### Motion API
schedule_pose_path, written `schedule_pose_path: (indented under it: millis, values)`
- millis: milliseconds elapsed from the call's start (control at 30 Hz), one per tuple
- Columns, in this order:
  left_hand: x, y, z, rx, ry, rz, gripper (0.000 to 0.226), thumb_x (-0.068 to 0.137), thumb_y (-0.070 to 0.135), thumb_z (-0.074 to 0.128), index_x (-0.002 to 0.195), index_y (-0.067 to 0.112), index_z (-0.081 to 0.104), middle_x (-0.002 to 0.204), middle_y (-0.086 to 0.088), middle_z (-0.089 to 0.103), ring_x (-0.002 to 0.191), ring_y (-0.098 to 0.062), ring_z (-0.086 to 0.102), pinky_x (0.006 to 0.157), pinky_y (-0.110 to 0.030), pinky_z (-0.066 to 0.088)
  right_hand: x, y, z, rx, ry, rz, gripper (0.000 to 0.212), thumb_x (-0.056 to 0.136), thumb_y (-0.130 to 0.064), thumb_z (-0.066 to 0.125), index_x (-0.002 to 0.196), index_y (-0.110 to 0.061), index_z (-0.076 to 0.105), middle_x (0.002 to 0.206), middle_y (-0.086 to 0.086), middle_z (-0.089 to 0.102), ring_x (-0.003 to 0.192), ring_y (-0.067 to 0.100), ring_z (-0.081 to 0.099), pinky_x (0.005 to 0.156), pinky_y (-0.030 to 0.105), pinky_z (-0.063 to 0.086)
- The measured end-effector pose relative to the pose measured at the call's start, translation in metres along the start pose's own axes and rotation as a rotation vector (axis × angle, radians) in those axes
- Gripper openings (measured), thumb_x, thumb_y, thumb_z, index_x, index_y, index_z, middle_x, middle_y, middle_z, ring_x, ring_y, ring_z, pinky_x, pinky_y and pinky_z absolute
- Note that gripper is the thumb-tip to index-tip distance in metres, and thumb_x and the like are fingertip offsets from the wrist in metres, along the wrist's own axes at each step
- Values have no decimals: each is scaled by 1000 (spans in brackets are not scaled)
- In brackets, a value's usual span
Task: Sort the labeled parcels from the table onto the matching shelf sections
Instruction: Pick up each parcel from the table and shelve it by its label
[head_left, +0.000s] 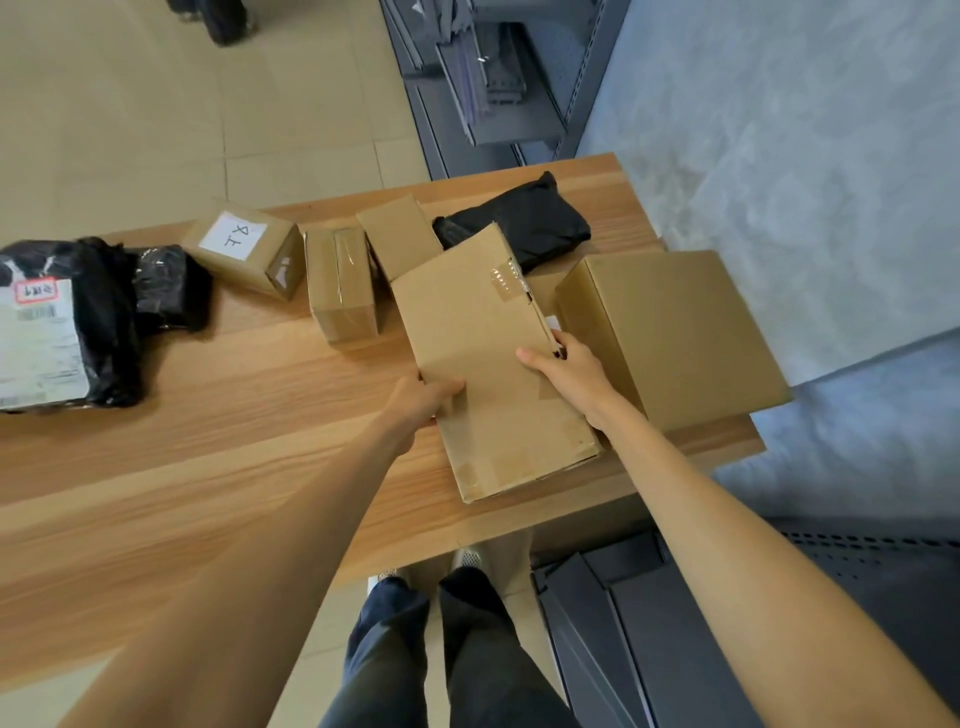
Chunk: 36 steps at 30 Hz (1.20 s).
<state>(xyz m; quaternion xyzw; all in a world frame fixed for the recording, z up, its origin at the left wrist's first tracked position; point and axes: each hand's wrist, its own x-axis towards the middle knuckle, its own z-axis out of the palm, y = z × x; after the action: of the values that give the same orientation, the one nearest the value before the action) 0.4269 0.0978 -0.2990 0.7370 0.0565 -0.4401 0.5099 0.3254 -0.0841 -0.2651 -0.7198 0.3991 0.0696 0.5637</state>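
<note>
A person's two hands hold one long flat cardboard box (493, 364) over the near right part of a wooden worktop (218, 415). The left hand (423, 397) is the grip on the box's left long edge, thumb curled over the top face. The right hand (569, 371) clasps the opposite long edge, slightly farther along. The box's long axis runs away from the person, between both hands, so neither is clearly nearer. Its visible face shows no label. Right of the grip stands a larger box (675, 332). Beyond lie smaller boxes, one labelled (244, 247), and grey shelving (493, 104).
</note>
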Motion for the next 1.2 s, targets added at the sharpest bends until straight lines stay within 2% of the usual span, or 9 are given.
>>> schedule_pose_path:
  millis: [100,267,400,500,633,733,800,900,1200]
  values:
    - [-10,14,-8,11,14,64,46,87,23,68,128,9,53,120,-4,63,98,-18,60,64,-25,49,-7,-13,-4,-2,37,-31,74,76,-56,71,140,-25,48,125,-6,61,115,15,56,102,37,46]
    - [-33,49,-23,4,27,163,52,86,23,70,131,9,48,122,-4,61,102,-18,59,66,-25,50,-25,-56,-15,46,35,-104,61,77,-51,72,129,-24,55,115,-7,65,106,15,63,98,42,50]
    - [-57,88,-38,67,38,300,45,88,27,67,127,11,52,112,0,63,104,-23,61,81,-40,55,-42,-103,-27,113,57,-163,47,82,-40,73,123,-19,60,110,-3,68,96,14,66,85,32,54]
    - [-83,130,-63,86,112,469,47,94,32,58,136,14,46,115,-1,63,100,-22,62,91,-41,53,-61,-147,-43,142,88,-231,20,84,-37,71,99,-26,64,98,-6,70,86,10,67,72,26,53]
    - [-108,180,-102,429,318,798,59,96,22,55,149,22,29,145,-2,45,127,-21,48,107,-42,40,-81,-203,-64,170,88,-260,23,83,-45,71,92,-25,65,96,-2,71,85,15,68,71,29,55]
    - [-129,208,-122,840,429,1057,91,85,13,70,153,26,12,158,-1,21,144,-23,22,117,-42,25,-94,-235,-73,215,36,-241,29,86,-45,67,98,-18,66,98,1,71,83,16,68,65,27,52]
    - [-142,221,-128,1042,470,1195,109,75,18,79,153,26,4,161,1,8,148,-24,8,119,-43,17,-99,-249,-77,228,-5,-222,35,87,-47,65,105,-16,67,99,3,71,86,18,68,68,29,53]
    - [-150,230,-131,1156,493,1382,119,65,31,85,153,20,5,161,-4,11,148,-27,7,118,-46,20,-100,-262,-78,248,-75,-193,42,86,-52,64,109,-17,68,98,6,73,88,22,70,74,31,54]
    - [-154,234,-137,975,496,1551,96,71,35,82,147,12,28,154,-5,30,138,-22,34,109,-37,36,-102,-272,-75,120,-128,-174,67,73,-65,66,125,-22,62,117,9,69,109,30,66,106,46,44]
